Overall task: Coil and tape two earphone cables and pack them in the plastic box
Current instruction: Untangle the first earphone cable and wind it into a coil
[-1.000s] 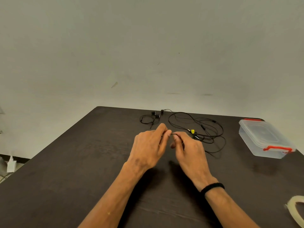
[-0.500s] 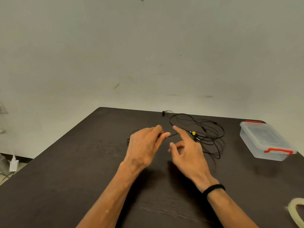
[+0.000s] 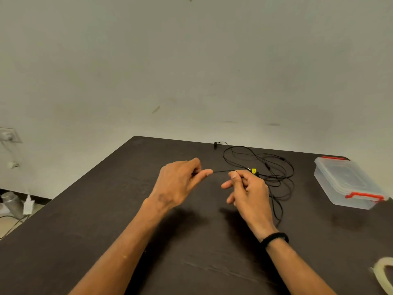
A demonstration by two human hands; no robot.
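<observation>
I am watching both hands hovering over the dark table [image 3: 85, 241]. The left hand [image 3: 178, 184] is pinching one end of the black earphone cable [image 3: 221, 171] between thumb and fingers, and the right hand [image 3: 248, 192] is pinching the same strand with its fingers curled, so a short stretch is running taut between them. The rest of the cable is lying in a loose tangle [image 3: 274, 173] just beyond the right hand (a yellow tag [image 3: 253, 170] is showing there). The plastic box [image 3: 346, 184], lid on, red clasps, is sitting at the right, well apart. A tape roll [image 3: 382, 273] is peeking in at the near right corner.
</observation>
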